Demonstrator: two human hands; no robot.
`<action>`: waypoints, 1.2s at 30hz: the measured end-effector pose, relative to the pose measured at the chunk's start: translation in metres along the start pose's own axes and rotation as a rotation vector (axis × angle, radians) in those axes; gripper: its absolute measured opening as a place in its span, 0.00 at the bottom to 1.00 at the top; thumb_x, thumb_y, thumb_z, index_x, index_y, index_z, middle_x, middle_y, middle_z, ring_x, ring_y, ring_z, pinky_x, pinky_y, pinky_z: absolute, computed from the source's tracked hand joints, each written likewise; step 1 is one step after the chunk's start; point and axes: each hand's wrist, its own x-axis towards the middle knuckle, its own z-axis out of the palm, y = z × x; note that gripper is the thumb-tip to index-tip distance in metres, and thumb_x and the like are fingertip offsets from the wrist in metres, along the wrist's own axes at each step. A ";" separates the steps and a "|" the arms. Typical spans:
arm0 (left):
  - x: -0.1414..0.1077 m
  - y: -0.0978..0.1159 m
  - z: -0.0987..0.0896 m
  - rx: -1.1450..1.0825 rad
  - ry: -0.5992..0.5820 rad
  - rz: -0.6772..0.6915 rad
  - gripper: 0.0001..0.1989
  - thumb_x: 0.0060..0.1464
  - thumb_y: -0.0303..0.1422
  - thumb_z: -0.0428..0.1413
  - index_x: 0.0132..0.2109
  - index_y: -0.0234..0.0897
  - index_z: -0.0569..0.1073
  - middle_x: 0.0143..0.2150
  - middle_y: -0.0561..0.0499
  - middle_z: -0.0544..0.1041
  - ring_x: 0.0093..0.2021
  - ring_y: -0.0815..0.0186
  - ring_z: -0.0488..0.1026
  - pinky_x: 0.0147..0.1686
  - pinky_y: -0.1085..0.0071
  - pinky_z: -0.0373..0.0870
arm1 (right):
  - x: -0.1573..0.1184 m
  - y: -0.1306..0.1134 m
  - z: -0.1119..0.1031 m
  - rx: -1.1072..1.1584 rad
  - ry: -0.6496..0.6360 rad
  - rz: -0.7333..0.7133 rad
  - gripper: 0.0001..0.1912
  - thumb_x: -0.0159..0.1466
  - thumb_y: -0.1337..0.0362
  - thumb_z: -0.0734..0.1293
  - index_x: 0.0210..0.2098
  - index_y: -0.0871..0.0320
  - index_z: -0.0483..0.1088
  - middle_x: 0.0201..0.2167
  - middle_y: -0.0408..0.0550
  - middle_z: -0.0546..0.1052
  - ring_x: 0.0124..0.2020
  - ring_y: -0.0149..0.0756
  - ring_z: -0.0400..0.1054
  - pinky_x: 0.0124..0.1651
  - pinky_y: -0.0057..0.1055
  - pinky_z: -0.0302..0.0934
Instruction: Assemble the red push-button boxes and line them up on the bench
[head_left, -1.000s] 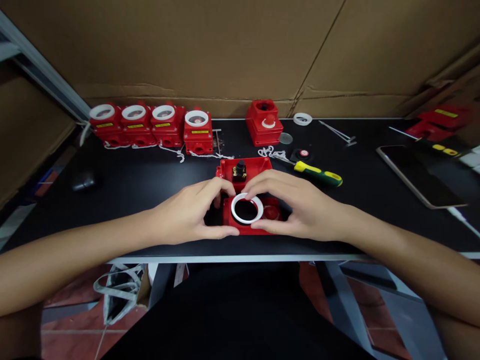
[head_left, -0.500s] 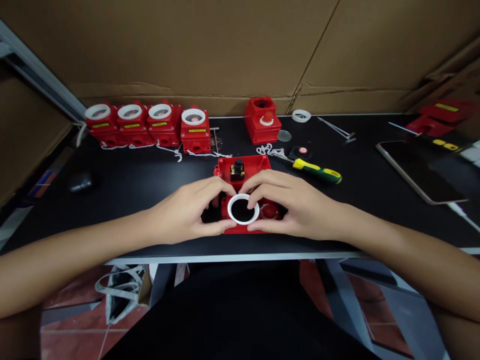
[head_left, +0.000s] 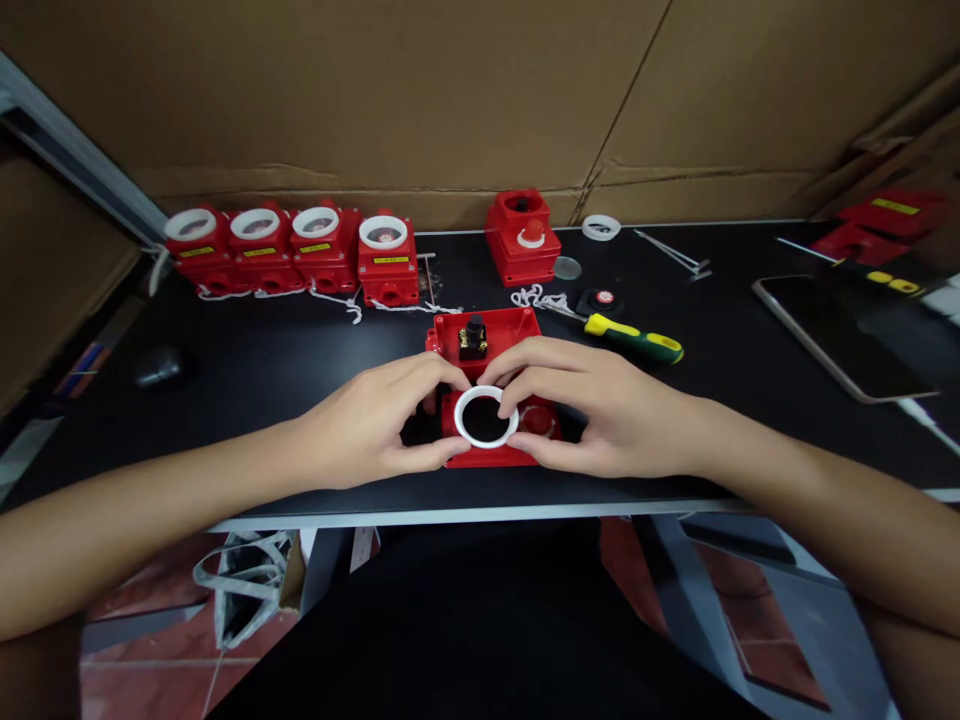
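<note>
Both hands meet at a white ring [head_left: 486, 442] on the round opening of a red housing cover [head_left: 487, 459] near the table's front edge. My left hand [head_left: 386, 420] curves around the ring's left side, thumb at the lower rim and fingers at the upper rim. From the other side my right hand [head_left: 592, 405] grips it, thumb on the lower right rim and a fingertip over the inner edge. A red knob [head_left: 537, 420] shows beside the ring, partly under the right hand. Just behind lies an open red box [head_left: 517, 325] with a black switch block [head_left: 473, 340] inside.
Several finished-looking red boxes [head_left: 388, 262] line the back left. Another red box [head_left: 523, 240], a loose white ring [head_left: 601, 228], a glass disc [head_left: 567, 268], a screwdriver [head_left: 634, 338] and hex keys [head_left: 675, 253] lie behind. A phone [head_left: 840, 335] lies right, a mouse [head_left: 157, 367] left.
My right thumb has shifted slightly to the right along the ring's lower rim. The ring stays in place between both hands, and the view has tilted a little.
</note>
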 end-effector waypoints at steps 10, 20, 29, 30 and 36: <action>0.000 0.000 -0.001 0.002 -0.008 -0.007 0.16 0.78 0.44 0.65 0.62 0.40 0.77 0.50 0.49 0.86 0.40 0.63 0.82 0.42 0.67 0.79 | 0.001 -0.002 -0.002 0.000 -0.006 0.003 0.08 0.78 0.59 0.76 0.49 0.57 0.80 0.58 0.55 0.87 0.54 0.36 0.85 0.56 0.31 0.79; -0.001 0.001 -0.003 0.012 -0.025 -0.021 0.17 0.77 0.44 0.65 0.63 0.40 0.77 0.50 0.48 0.86 0.42 0.61 0.83 0.42 0.67 0.79 | 0.002 -0.002 0.000 -0.020 0.007 -0.017 0.10 0.80 0.57 0.75 0.46 0.58 0.80 0.55 0.54 0.87 0.52 0.35 0.83 0.56 0.31 0.78; 0.000 0.003 -0.003 0.020 -0.023 -0.011 0.16 0.77 0.42 0.64 0.62 0.40 0.76 0.51 0.48 0.86 0.42 0.62 0.83 0.43 0.67 0.79 | -0.003 0.002 0.004 -0.045 0.011 -0.017 0.09 0.80 0.58 0.74 0.47 0.57 0.80 0.57 0.54 0.86 0.53 0.37 0.82 0.55 0.34 0.76; 0.001 0.003 -0.003 0.020 -0.023 -0.011 0.16 0.76 0.42 0.65 0.62 0.40 0.76 0.51 0.48 0.86 0.42 0.62 0.83 0.43 0.67 0.79 | -0.003 0.002 0.004 -0.047 0.008 -0.017 0.08 0.80 0.58 0.74 0.47 0.57 0.80 0.57 0.54 0.86 0.53 0.37 0.82 0.55 0.34 0.77; 0.001 0.003 -0.003 0.024 -0.034 -0.017 0.15 0.77 0.42 0.63 0.63 0.40 0.76 0.51 0.47 0.86 0.41 0.61 0.82 0.43 0.66 0.80 | -0.001 -0.001 0.002 -0.062 0.003 -0.009 0.09 0.80 0.57 0.74 0.47 0.57 0.79 0.56 0.55 0.86 0.53 0.37 0.81 0.54 0.34 0.77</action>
